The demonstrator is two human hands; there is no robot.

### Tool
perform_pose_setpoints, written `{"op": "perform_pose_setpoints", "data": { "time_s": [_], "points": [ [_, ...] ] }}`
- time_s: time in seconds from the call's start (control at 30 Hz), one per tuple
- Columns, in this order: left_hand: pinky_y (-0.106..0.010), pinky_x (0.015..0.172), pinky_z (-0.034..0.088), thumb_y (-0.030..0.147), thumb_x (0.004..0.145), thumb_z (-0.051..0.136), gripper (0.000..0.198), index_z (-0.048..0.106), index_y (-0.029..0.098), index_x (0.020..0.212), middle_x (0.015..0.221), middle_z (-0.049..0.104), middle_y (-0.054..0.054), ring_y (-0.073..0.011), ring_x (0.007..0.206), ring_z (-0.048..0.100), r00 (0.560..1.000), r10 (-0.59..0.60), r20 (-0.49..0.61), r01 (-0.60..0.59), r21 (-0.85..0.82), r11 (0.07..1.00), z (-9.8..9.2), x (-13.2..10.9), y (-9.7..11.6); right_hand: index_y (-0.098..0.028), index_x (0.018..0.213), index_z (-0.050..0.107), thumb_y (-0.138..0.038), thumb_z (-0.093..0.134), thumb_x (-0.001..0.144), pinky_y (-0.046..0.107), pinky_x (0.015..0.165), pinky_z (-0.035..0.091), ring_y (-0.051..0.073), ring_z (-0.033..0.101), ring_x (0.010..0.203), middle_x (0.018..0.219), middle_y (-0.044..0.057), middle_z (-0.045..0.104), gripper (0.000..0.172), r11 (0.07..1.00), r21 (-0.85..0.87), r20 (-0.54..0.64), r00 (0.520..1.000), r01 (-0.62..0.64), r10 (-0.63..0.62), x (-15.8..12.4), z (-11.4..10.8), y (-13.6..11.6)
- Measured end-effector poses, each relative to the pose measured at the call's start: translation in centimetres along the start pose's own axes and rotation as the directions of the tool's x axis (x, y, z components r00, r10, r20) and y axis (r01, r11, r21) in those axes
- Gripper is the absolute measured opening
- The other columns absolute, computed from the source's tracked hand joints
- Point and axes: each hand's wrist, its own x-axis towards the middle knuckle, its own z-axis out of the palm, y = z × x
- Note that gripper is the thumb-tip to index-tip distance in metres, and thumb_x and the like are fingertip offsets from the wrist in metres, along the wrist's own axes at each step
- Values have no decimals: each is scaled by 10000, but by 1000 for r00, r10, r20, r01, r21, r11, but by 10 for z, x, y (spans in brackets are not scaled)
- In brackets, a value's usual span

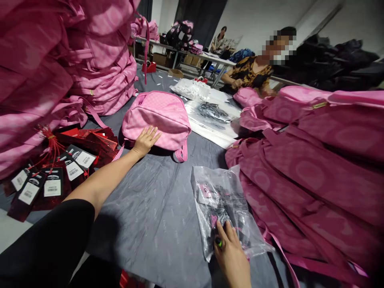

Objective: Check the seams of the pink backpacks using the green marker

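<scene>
My left hand (146, 142) lies with its fingers spread on the front of a pink checked backpack (163, 116). The backpack rests on the grey-covered table, a strap hanging at its lower right. My right hand (232, 250) reaches onto a clear plastic bag (220, 180) with printed text and black and pink items inside. Tucked in that hand is a small black thing with a bright green end (218, 241); its kind is hidden by the fingers. Whether the fingers also grip the plastic, I cannot tell.
Tall piles of pink backpacks stand at left (102, 52) and right (324, 172). Red and black hang tags (54, 182) with barcode labels lie at the left. Flat clear bags (207, 132) and black cords (213, 111) lie farther back. A person (252, 74) sits across the table.
</scene>
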Motion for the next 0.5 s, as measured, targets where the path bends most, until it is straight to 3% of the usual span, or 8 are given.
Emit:
{"op": "perform_pose_setpoints", "data": {
  "time_s": [0.13,0.23,0.37,0.5],
  "points": [
    [-596,1201,335,30,855,450,591,568,201,1408,1532,439,-125,-303,1480,348,999,-25,-38,24,-15,1000,-27,13,-9,-163,1432,545,-160,482,913,421,1128,451,332,473,1405,1524,175,474,523,997,-65,64,997,-39,44,1,-15,-10],
    [-573,1202,348,63,823,489,604,573,218,1402,1514,482,-96,-296,1469,376,992,-19,-122,19,-4,1000,-60,22,-6,-151,1439,538,-147,497,905,426,1109,466,338,498,1383,1514,192,483,536,990,-109,99,990,-93,104,-10,-27,-16],
    [-554,1188,383,100,769,521,653,574,241,1404,1485,530,-42,-290,1444,422,973,53,-226,-42,56,998,-113,24,12,-147,1430,556,-114,496,880,420,1110,465,337,479,1399,1539,183,458,554,990,-89,124,985,-111,121,-51,-34,-17],
    [-484,1134,476,104,721,533,649,630,246,1347,1422,587,-10,-276,1354,537,936,59,-348,-36,71,997,-156,1,32,-196,1449,542,-75,482,850,388,1104,471,302,459,1420,1566,127,436,614,985,-77,127,978,-154,163,-100,-35,-9]
  ]
}}
